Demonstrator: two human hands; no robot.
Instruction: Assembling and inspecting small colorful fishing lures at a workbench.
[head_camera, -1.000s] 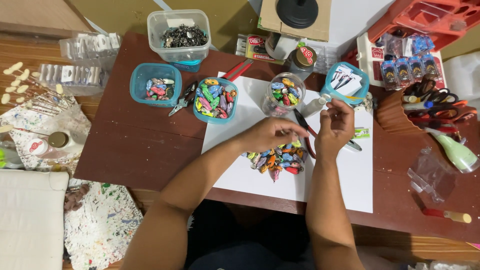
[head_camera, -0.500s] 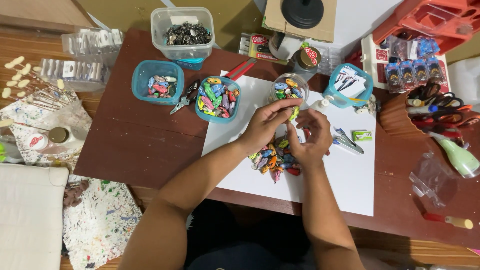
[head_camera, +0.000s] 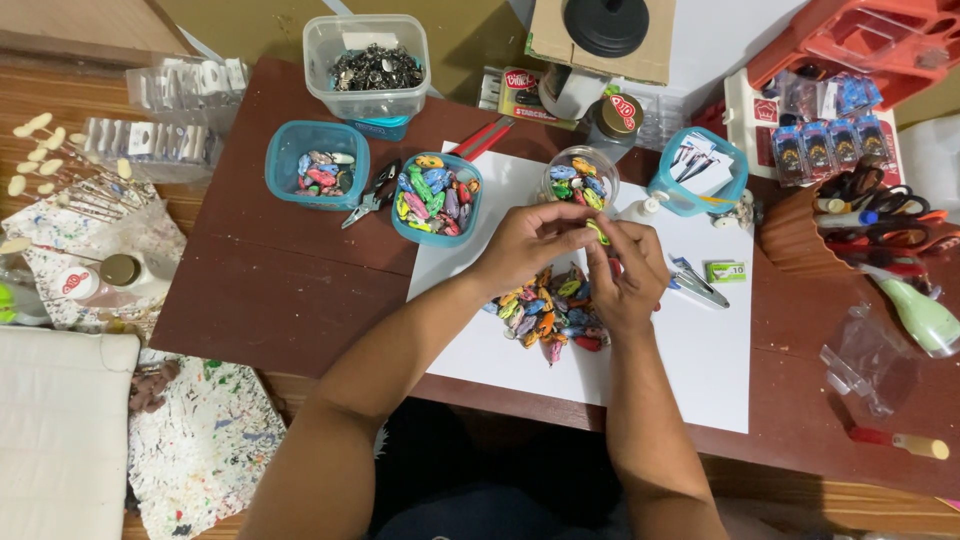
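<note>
Both hands now drawn together over the white sheet (head_camera: 700, 350), left grip (head_camera: 528, 243) and right grip (head_camera: 630, 275) pinching one small yellow-green piece (head_camera: 598, 231), colourful pile (head_camera: 548, 310) just beneath, clear jar (head_camera: 580, 180) just beyond

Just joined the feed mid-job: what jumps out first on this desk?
The left hand and right hand meet over the white paper sheet, pinching a small yellow-green piece between them. Right below them lies a loose pile of small multicoloured pieces. Behind, a teal plastic tub and a small clear jar hold more of the same bright pieces.
</note>
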